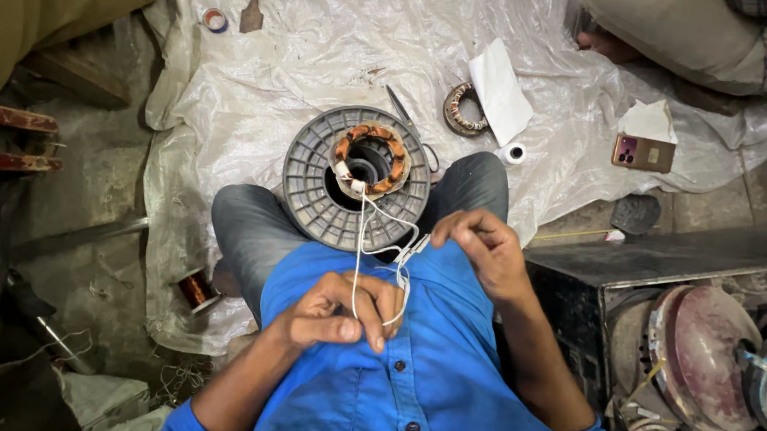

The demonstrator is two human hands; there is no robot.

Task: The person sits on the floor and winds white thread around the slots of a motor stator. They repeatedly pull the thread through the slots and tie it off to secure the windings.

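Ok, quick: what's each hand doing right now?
Left hand: closed, gripping the white cord.
Right hand: fingers curled, pinching the same cord near its white sleeve.

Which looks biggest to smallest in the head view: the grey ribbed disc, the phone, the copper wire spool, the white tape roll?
1. grey ribbed disc
2. phone
3. copper wire spool
4. white tape roll

Spool and phone look close; nearness makes that unsure.

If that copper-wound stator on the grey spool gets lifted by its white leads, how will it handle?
The stator is probably heavy for its size: dense copper coils on a metal core. The white leads look thin and floppy, looping between the left hand and right hand, so they would likely strain. It only rests on the grey spool, so it may slide or tip.
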